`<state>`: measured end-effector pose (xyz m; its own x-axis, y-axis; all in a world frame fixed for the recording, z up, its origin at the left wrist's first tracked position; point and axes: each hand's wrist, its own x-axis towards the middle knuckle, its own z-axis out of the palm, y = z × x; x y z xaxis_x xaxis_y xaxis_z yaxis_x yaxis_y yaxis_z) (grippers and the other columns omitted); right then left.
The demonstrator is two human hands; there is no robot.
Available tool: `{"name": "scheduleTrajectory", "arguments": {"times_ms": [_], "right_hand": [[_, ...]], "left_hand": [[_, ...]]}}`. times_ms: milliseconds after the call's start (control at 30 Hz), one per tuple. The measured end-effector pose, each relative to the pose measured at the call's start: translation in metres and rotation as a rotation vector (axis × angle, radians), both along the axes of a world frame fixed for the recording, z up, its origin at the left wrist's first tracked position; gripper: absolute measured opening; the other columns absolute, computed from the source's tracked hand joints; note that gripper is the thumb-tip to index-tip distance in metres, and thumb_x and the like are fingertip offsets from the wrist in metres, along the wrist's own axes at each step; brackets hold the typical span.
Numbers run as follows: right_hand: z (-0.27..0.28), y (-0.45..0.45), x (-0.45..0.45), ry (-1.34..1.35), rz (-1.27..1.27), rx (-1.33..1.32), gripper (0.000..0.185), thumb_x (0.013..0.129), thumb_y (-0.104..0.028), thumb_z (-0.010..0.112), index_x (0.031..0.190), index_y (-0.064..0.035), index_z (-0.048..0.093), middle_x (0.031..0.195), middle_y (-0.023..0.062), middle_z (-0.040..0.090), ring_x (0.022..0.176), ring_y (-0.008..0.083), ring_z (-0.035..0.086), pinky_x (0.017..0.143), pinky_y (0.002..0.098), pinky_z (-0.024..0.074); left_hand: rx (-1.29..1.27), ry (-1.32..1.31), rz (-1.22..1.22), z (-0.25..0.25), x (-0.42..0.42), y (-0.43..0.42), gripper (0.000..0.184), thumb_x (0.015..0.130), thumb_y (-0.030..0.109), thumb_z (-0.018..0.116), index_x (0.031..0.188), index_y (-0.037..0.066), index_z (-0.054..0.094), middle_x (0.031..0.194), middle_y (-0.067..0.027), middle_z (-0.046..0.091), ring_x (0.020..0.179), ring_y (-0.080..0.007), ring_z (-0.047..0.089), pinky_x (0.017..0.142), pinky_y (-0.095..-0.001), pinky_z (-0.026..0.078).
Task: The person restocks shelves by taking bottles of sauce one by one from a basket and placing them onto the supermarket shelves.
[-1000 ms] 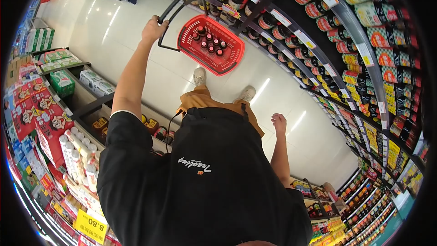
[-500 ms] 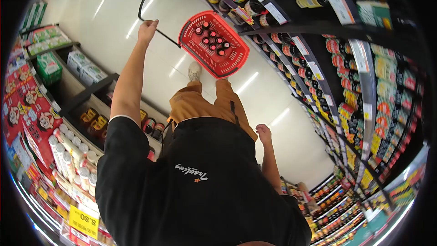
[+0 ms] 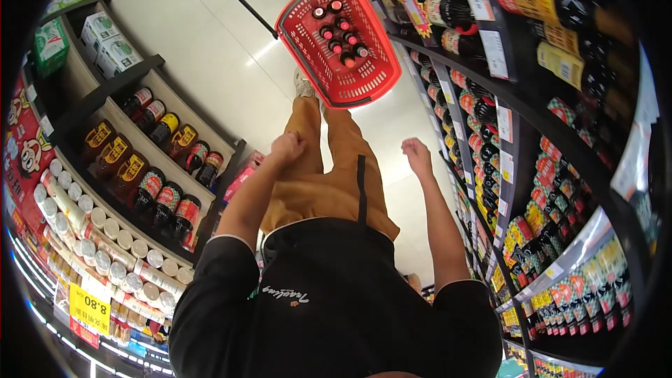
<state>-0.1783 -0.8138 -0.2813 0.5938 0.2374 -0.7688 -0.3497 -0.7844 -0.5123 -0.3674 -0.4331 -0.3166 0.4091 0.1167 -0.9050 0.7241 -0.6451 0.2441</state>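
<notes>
Nearest: black shirt (image 3: 315, 322), tan trousers (image 3: 297, 199) beyond the hem. Left hand (image 3: 289, 145) hangs before the left thigh; grip curled, nothing visible in it, contact with the cloth unclear. Right hand (image 3: 418, 154) hangs over the floor (image 3: 175, 35); grip loosely curled, nothing visible in it. Cannot tell for either whether fingertips meet palm.

Flanks: low left shelf (image 3: 115, 89); right-hand shelving (image 3: 521, 96).

Farther: one pale shoe (image 3: 302, 85), just beside the red basket (image 3: 379, 56), which sits on the floor ahead, near the right-hand shelving. Eight dark bottles (image 3: 348, 60) inside, grouped, caps up. Farthest: black pull handle (image 3: 241, 0), running out of frame, clear of both hands.

Handling judgement: the handle calls for a forward reach and full finger wrap; slow, even pulls suit bottles with room to tip; keep the rim off shoe and shelving.
</notes>
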Motion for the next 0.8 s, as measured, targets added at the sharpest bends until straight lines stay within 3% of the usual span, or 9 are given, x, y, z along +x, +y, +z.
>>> {"name": "scheduleTrajectory", "arguments": {"times_ms": [133,200,267,333,433,533,567,667,800], "right_hand": [[-0.039,0.069,0.038,-0.039,0.131,0.024,0.014,0.089,-0.017,0.064,0.094,-0.0041,0.066,0.080,0.0086,0.069,0.076,0.0190,0.067,0.073,0.0317,0.0524],[-0.071,0.097,0.056,-0.051,0.257,0.045,0.017,0.087,-0.018,0.064,0.097,-0.0044,0.064,0.084,0.0121,0.070,0.082,0.0288,0.069,0.076,0.0387,0.0538],[-0.110,0.121,0.079,-0.115,0.442,-0.029,0.026,0.086,-0.019,0.064,0.106,-0.0043,0.060,0.093,0.0149,0.069,0.090,0.0352,0.067,0.080,0.0433,0.0529],[-0.143,0.151,0.100,-0.192,0.415,-0.035,0.036,0.085,-0.020,0.063,0.116,-0.0041,0.056,0.108,0.0187,0.066,0.102,0.0388,0.063,0.085,0.0470,0.0512],[-0.196,0.188,0.120,-0.341,0.391,-0.104,0.047,0.086,-0.027,0.066,0.124,-0.0052,0.050,0.125,0.0228,0.058,0.113,0.0414,0.058,0.094,0.0498,0.0483],[-0.219,0.229,0.134,-0.165,0.379,-0.410,0.056,0.087,-0.034,0.066,0.131,-0.0076,0.046,0.126,0.0214,0.058,0.114,0.0408,0.058,0.094,0.0511,0.0480],[-0.221,0.240,0.140,-0.076,0.381,-0.462,0.062,0.088,-0.043,0.062,0.136,-0.0107,0.042,0.128,0.0209,0.059,0.116,0.0388,0.059,0.092,0.0511,0.0489],[-0.242,0.259,0.151,0.053,0.375,-0.588,0.060,0.090,-0.048,0.058,0.137,-0.0125,0.044,0.128,0.0201,0.060,0.118,0.0369,0.060,0.092,0.0498,0.0499],[-0.277,0.259,0.147,0.031,0.394,-0.636,0.057,0.093,-0.049,0.055,0.137,-0.0130,0.047,0.128,0.0179,0.062,0.120,0.0339,0.059,0.091,0.0491,0.0510]], "left_hand": [[0.036,0.010,-0.034,-0.018,-0.004,-0.016,0.043,0.087,0.037,0.062,0.116,0.006,0.059,0.123,-0.0212,0.054,0.117,-0.0396,0.053,0.093,-0.0502,0.048],[0.023,-0.028,-0.045,-0.035,-0.012,-0.013,0.043,0.086,0.035,0.065,0.117,0.007,0.059,0.121,-0.0195,0.052,0.118,-0.0397,0.050,0.091,-0.0519,0.049],[0.045,-0.068,-0.040,-0.045,-0.017,-0.007,0.038,0.085,0.034,0.065,0.112,0.007,0.062,0.122,-0.0186,0.051,0.118,-0.0396,0.050,0.089,-0.0523,0.049],[0.071,-0.168,-0.066,-0.030,-0.010,-0.002,0.032,0.084,0.033,0.066,0.102,0.007,0.066,0.113,-0.0182,0.056,0.111,-0.0384,0.053,0.088,-0.0516,0.049],[-0.081,-0.191,-0.058,-0.021,-0.010,-0.002,0.024,0.082,0.030,0.066,0.088,0.007,0.069,0.096,-0.0167,0.061,0.098,-0.0369,0.057,0.084,-0.0498,0.048],[-0.106,-0.349,0.086,-0.015,-0.021,-0.006,0.021,0.082,0.026,0.066,0.078,0.005,0.067,0.079,-0.0144,0.062,0.082,-0.0371,0.058,0.076,-0.0480,0.047],[-0.076,-0.441,0.150,-0.014,-0.024,-0.007,0.021,0.082,0.024,0.066,0.075,0.004,0.066,0.073,-0.0136,0.062,0.077,-0.0374,0.057,0.073,-0.0474,0.047],[-0.032,-0.419,0.021,-0.017,-0.026,-0.010,0.023,0.082,0.029,0.065,0.075,0.007,0.061,0.079,-0.0100,0.061,0.083,-0.0317,0.056,0.074,-0.0448,0.042],[-0.023,-0.386,0.071,-0.019,-0.023,-0.002,0.023,0.081,0.029,0.065,0.080,0.007,0.060,0.087,-0.0097,0.060,0.090,-0.0313,0.055,0.078,-0.0437,0.041]]}}
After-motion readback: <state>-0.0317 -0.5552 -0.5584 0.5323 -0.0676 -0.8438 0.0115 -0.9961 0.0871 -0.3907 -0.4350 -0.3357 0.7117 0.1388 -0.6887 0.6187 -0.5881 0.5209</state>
